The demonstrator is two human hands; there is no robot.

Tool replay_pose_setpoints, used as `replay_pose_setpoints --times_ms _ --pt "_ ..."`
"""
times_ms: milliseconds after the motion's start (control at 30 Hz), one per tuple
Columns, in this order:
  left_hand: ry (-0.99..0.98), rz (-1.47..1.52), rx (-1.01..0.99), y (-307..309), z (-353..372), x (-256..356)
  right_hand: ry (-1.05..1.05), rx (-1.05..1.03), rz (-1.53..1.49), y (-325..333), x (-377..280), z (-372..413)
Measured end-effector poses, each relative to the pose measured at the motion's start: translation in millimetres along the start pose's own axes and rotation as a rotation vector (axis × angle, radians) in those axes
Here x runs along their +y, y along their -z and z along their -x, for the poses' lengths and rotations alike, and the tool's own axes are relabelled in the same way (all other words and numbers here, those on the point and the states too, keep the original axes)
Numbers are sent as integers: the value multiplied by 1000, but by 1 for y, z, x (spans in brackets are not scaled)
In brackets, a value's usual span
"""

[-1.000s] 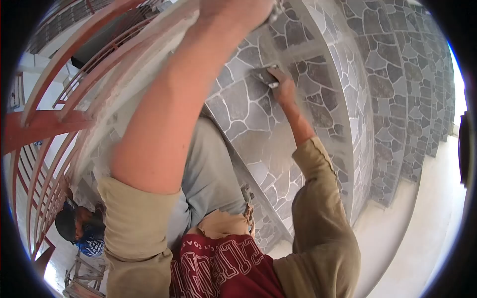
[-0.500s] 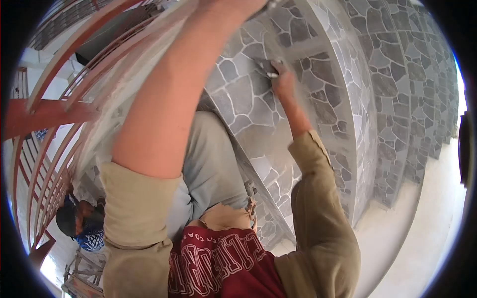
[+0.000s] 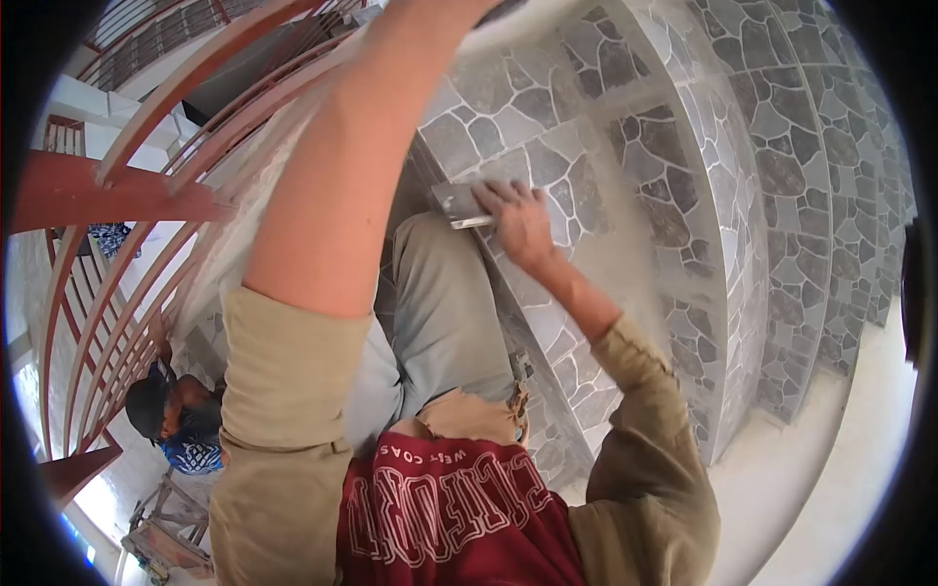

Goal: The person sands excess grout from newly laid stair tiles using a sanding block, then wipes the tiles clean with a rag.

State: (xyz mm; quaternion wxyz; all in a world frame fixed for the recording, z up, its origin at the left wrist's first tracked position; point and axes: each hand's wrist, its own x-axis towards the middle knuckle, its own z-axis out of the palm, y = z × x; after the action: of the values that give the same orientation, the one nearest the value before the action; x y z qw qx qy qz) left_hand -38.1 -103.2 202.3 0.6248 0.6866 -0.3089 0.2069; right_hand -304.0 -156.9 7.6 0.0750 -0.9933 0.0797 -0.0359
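Observation:
My right hand [image 3: 525, 227] grips a flat grey rectangular tool [image 3: 457, 202] with a pale lower edge, like a trowel or float. Its fingers lie over the tool's right end. The tool is over the near edge of a step [image 3: 547, 127] faced with irregular grey stones and pale joints, just above my knee. My left arm [image 3: 342, 176] reaches up across the view. Its hand is almost wholly cut off by the top edge, beside a dark thing [image 3: 500, 12] I cannot make out.
Red metal railings [image 3: 117, 200] run along the left. Beyond them a person in a dark cap [image 3: 147, 405] is low down near a wooden stand [image 3: 161, 547]. More stone-faced steps [image 3: 752, 195] curve away to the right, beside a pale smooth surface [image 3: 782, 469].
My right hand has drawn the flat tool left and down, toward my knee and the step's near edge. My left hand has slipped further out at the top. The view has shifted slightly.

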Motion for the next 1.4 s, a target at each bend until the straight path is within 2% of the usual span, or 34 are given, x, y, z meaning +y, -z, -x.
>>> replay_pose_setpoints --times_ms 67,167,233,300,333,367,400,433,467,500,533,567,633,667,700,733,767,833,867,933,1000,1067,1133,1167,1233,1267,1333,1400 --pt "-36 22 13 4 -9 -4 44 37 72 -13 17 -10" --pt "43 15 -7 3 -4 2 115 -5 51 -11 1 -10" --pt "8 -6 -20 2 -5 0 137 3 50 -18 4 -11" --pt "-11 -3 -48 -2 3 1 77 66 146 -21 25 -22" --pt "5 9 -88 -2 3 -1 -29 13 77 -6 31 -29" --pt "14 18 -125 -5 1 -2 -30 142 -89 3 54 -36" --pt "176 51 -229 -4 4 6 -27 273 -262 13 78 -33" --pt "161 50 -246 -6 5 3 15 442 -145 74 72 -24" --pt "93 -30 -288 -7 9 -5 -137 615 -270 73 116 -15" --pt "19 -108 -330 -10 14 -17 50 876 118 104 153 -7" --pt "-62 -181 -370 -13 20 -26 -383 813 -3 141 162 16" --pt "-91 -177 -392 -15 26 -33 -495 760 325 178 184 31" --pt "-126 -329 -486 -18 43 -53 -366 936 482 206 253 77" --pt "-192 -387 -638 -20 78 -68 -431 984 484 201 278 124" --pt "-348 -667 -832 -15 98 -88 -509 792 397 184 298 154" --pt "-294 -614 -893 -11 131 -119 -574 601 301 172 311 170" --pt "-141 -565 -1020 0 145 -118 -593 626 285 169 310 174" --pt "-175 -517 -1069 20 189 -189 -573 717 306 167 296 167" --pt "-189 -552 -1079 25 198 -194 -725 622 265 172 288 164" --pt "-303 -485 -847 9 206 -187 -748 647 247 177 280 154" --pt "-142 -583 -880 -33 200 -171 -774 624 281 174 280 157" --pt "-390 -434 -906 -95 198 -214 -750 632 296 172 277 158" --pt "-589 -808 -1259 -148 171 -166 -744 618 303 171 277 159" --pt "-592 -813 -1210 -165 166 -156 -755 606 293 170 281 160" --pt "-186 -548 -1052 -185 161 -148 -743 647 305 170 285 157" --pt "-166 -547 -1035 -185 163 -153 -719 641 311 173 287 162" --pt "-305 -578 -906 -165 172 -172 -696 631 255 172 288 160" --pt "-217 -578 -899 -113 184 -187 -688 602 229 175 283 159"
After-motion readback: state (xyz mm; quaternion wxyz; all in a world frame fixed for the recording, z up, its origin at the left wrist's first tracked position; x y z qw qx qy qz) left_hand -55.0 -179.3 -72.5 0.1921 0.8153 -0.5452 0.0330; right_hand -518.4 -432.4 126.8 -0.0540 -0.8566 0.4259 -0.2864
